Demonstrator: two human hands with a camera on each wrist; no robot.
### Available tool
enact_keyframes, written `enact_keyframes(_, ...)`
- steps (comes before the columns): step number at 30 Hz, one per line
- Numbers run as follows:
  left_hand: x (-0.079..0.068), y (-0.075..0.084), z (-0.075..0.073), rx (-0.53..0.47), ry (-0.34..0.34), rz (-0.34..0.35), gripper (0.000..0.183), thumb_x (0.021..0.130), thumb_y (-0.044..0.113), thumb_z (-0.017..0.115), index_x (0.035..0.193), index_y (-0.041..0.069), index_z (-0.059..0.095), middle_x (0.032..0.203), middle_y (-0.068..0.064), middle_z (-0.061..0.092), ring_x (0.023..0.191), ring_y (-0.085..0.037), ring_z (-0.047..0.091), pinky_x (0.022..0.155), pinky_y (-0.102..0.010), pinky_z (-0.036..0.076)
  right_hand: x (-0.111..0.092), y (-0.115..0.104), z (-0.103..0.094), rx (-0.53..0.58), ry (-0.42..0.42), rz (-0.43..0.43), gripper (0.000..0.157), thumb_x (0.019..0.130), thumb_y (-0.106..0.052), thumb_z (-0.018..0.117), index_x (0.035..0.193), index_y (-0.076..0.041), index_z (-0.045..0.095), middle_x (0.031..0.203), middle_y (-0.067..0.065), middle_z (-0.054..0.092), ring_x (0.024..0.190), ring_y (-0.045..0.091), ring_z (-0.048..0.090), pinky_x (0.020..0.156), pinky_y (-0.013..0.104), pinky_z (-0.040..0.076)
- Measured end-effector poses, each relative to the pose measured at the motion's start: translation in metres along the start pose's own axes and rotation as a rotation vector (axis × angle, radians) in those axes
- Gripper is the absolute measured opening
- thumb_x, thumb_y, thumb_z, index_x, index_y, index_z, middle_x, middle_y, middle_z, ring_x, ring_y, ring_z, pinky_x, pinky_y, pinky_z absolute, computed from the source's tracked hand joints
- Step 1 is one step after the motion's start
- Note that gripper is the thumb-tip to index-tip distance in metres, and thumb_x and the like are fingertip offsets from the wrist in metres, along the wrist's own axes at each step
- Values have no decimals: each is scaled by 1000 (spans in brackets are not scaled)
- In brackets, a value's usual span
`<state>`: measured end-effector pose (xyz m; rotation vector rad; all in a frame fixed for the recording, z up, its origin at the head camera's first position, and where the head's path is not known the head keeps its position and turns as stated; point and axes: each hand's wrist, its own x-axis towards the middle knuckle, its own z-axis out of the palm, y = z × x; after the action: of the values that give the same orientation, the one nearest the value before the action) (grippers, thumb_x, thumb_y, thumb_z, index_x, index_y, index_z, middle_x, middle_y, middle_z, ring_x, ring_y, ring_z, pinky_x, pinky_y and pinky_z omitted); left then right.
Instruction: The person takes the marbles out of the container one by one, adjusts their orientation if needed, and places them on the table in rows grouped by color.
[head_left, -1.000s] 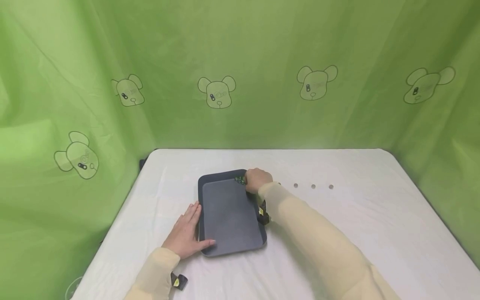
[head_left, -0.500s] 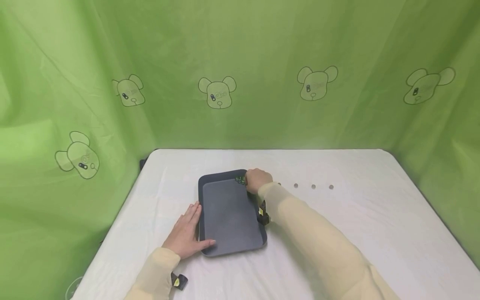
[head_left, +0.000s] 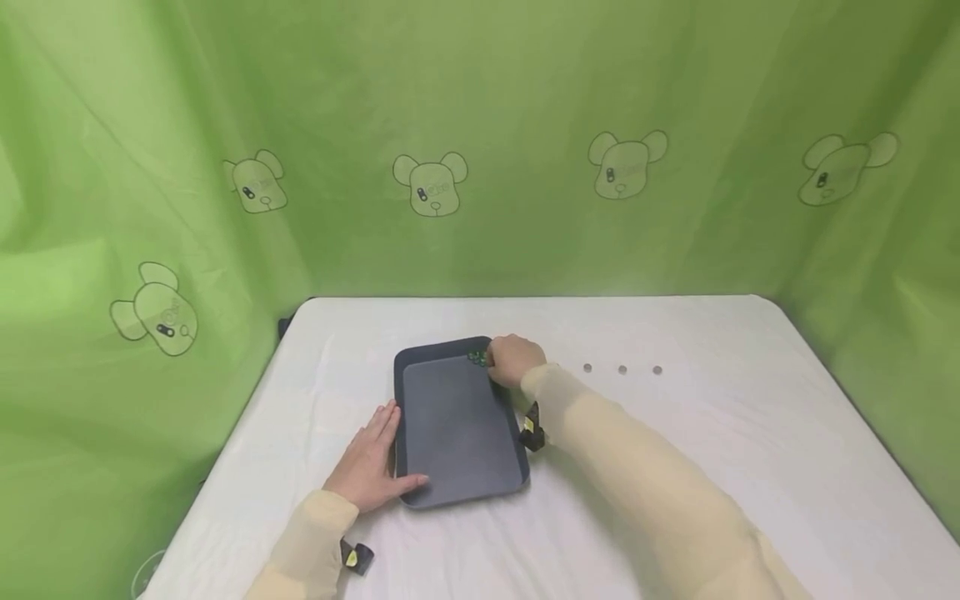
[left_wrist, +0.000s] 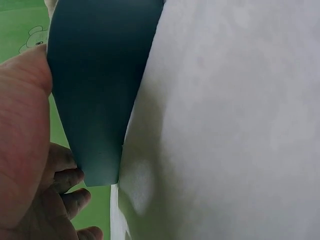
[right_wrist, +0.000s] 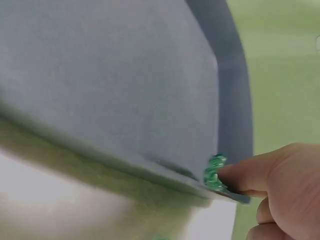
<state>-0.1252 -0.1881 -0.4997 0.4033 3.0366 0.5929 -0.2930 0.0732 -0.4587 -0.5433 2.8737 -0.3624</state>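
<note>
A dark grey rectangular tray (head_left: 457, 433) lies on the white-covered table, with several shiny green glass-like pieces (right_wrist: 215, 172) bunched in its far right corner. My left hand (head_left: 369, 462) holds the tray's near left side, the thumb over the rim and the extended fingers along the outer wall. At the far right corner, my right hand (head_left: 516, 360) pinches the rim, its thumb inside against the green pieces. The right hand's other fingers are mostly hidden in the head view. In the left wrist view, the tray's outer wall (left_wrist: 100, 90) rises beside the left hand.
Three small round greyish pieces (head_left: 622, 369) sit in a row on the white tablecloth (head_left: 720, 467), right of the right hand. Green curtains (head_left: 525, 250) printed with bear heads stand around the table. A clear round object (head_left: 146, 575) shows at the lower left edge.
The head view has shifted slightly. My right wrist has moved a little to the right relative to the tray, and the sleeve now covers the row's leftmost piece. Both hands stay on the tray.
</note>
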Motion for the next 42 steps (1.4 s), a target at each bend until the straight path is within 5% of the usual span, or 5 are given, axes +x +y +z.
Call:
enact_keyframes(9,0,-3,2,-25,-9,-17,118,71,67,72,153,2,18,160,-10,14,146,-28,14,116,-45,20,-36,13,-23,108,73,-67,21,90,-27,66,106,-15,72,108,7,70,77,19,65,73,40,55)
enact_keyframes(18,-4,1,8,-70,5,-16,117,72,63,74,152,1,18,160,-11,13,146,-28,15,116,-43,20,-77,70,-26,190,144,-51,22,92,-27,63,109,-15,70,96,2,71,78,17,64,81,44,52)
enact_keyframes(28,-3,1,8,-59,20,2,116,72,63,75,153,1,18,160,-11,14,145,-28,17,116,-42,21,-115,122,-35,249,219,54,26,94,-32,61,112,-14,70,68,2,54,67,19,49,65,35,41)
enact_keyframes(36,-1,0,6,-42,15,7,117,72,65,73,153,2,17,160,-11,13,146,-29,16,116,-43,20,-132,145,-38,295,260,83,29,95,-33,60,113,-13,69,96,8,67,86,25,59,78,43,47)
enact_keyframes(42,-1,-1,4,-24,16,14,117,72,67,71,152,1,18,160,-13,14,145,-29,16,116,-44,21,-138,159,-30,287,229,116,31,95,-36,60,114,-14,69,88,7,64,84,25,56,75,43,46)
